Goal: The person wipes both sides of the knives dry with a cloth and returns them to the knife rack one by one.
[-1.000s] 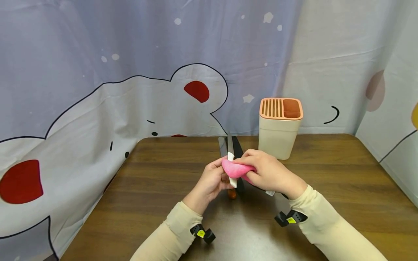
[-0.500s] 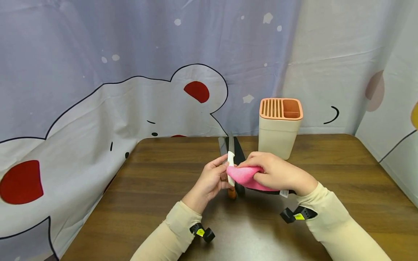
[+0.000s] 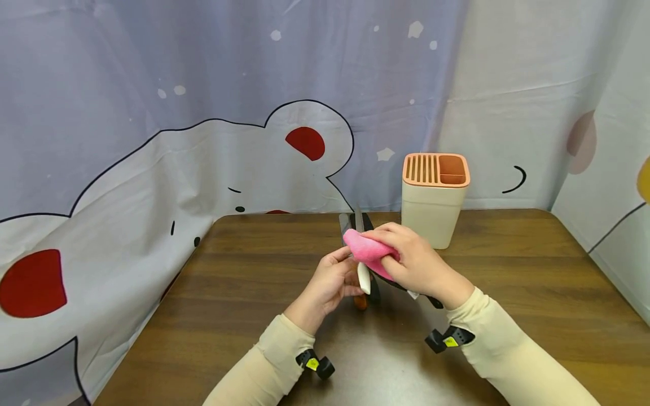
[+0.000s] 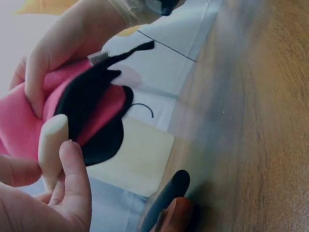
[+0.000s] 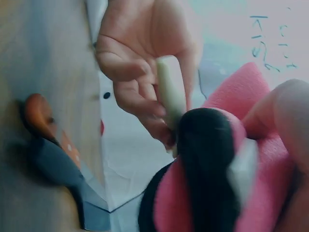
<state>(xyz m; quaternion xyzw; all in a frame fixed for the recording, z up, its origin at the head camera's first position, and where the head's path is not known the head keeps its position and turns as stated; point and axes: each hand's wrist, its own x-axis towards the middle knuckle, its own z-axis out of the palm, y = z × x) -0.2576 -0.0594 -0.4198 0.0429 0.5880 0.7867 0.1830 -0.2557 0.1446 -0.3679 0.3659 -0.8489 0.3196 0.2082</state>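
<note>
My left hand (image 3: 325, 285) pinches the white handle (image 4: 52, 142) of a knife (image 3: 363, 280), whose blade points away toward the back of the table. A pink cloth (image 3: 369, 248) with black trim is bunched in my right hand (image 3: 418, 264). It laps over the upper handle and the start of the blade, hiding that stretch. In the right wrist view the black edging (image 5: 207, 145) of the cloth covers the handle's far part. Below the hands lie a knife with an orange-brown wooden handle (image 3: 360, 303) and a black-handled, dark-bladed one (image 3: 374, 290).
A cream knife holder (image 3: 431, 217) with an orange slotted top stands at the back right, just beyond the right hand. The brown wooden table (image 3: 254, 259) ends at a patterned curtain (image 3: 203, 169) behind.
The right hand first drew the cloth right and toward the wrist, then brought it back left and up over the knife's upper handle. The left hand stays nearly still.
</note>
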